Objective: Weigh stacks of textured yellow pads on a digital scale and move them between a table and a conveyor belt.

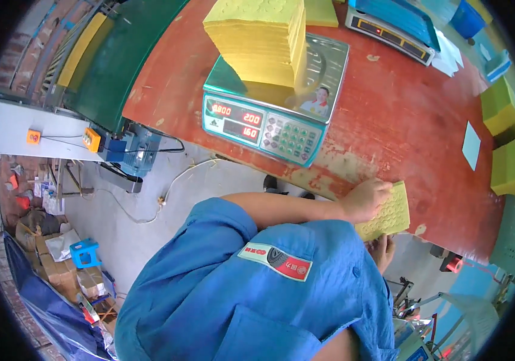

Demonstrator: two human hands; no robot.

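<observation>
At the near edge of the red table, my left hand (365,201) is closed on the left edge of a bundle of yellow embossed paper (394,210). Below its near edge is my right hand (382,253), fingers curled against the sheets and partly hidden by them and by my blue shirt. How thick the bundle is cannot be made out. Farther left, a tall stack of the same yellow paper (257,45) rests on a digital scale (293,135) with a lit red display and a keypad.
A second scale (389,36) with a blue tray stands at the back of the red table (383,126). More yellow stacks (508,167) line its right side, near a pale sheet (471,146). On the left runs a green conveyor belt (119,54). A cable (170,180) crosses the floor.
</observation>
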